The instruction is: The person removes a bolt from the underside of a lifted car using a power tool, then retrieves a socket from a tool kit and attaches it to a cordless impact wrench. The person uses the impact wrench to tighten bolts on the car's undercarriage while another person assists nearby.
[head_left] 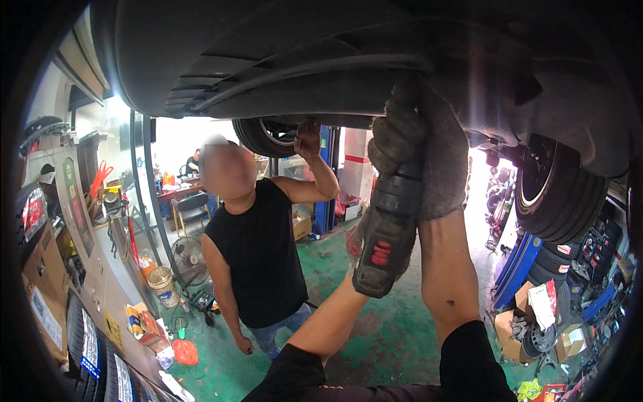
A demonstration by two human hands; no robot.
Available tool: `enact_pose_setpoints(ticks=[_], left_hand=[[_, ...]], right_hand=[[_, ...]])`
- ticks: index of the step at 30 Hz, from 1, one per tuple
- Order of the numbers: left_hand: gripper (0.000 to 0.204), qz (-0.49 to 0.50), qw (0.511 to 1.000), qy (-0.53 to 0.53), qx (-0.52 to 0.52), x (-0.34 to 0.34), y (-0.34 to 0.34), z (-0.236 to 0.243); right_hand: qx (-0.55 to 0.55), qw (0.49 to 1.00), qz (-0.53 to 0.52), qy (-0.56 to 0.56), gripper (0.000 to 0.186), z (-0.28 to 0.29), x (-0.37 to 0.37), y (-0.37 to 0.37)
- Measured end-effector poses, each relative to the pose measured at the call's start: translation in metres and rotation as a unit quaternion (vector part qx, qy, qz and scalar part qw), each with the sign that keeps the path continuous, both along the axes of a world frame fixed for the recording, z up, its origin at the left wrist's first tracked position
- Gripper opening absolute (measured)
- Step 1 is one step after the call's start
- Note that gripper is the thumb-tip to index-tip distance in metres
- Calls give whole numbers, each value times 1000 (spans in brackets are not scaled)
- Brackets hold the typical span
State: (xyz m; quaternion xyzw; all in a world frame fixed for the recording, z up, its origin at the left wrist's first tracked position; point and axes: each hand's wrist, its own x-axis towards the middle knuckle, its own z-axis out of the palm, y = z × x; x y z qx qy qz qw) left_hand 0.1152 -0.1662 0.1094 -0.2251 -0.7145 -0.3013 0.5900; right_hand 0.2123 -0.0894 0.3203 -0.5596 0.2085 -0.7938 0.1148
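A long black cordless power tool (390, 231) with a red patch on its lower end points up at the dark underside (281, 80) of a raised car. My right hand (439, 161), in a worn grey work glove, is closed around its upper part. The tool's tip is hidden by that glove and the shadow above it. Lower down, my left hand (360, 244), also gloved, wraps the tool from behind; most of its fingers are out of sight.
A person in a black sleeveless top (258, 258) stands at left, one hand (308, 139) raised near a wheel (264, 136). Another wheel (552, 191) hangs at right above a blue lift arm (517, 271). Tyres (84, 348), a fan (189, 260) and a bucket (163, 287) stand around the green floor.
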Motion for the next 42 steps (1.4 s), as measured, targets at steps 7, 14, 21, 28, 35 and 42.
enact_pose_setpoints(ticks=[7, 14, 21, 28, 35, 42], left_hand=[[36, -431, 888, -45, 156, -2, 7, 0], [36, -267, 953, 0, 141, 6, 11, 13], [41, 60, 991, 114, -41, 26, 2, 21], [39, -172, 978, 31, 116, 23, 14, 25], [44, 148, 980, 95, -91, 38, 4, 37], [48, 105, 980, 146, -88, 44, 2, 46]], right_hand=[[9, 998, 1, -65, 34, 0, 20, 2], [14, 998, 9, -57, 35, 0, 23, 4], [1, 998, -18, -53, 35, 1, 13, 3], [5, 998, 65, 16, 35, -1, 0, 3], [11, 990, 118, 77, 37, 1, -15, 1], [-2, 997, 66, 39, 36, 1, -11, -1]])
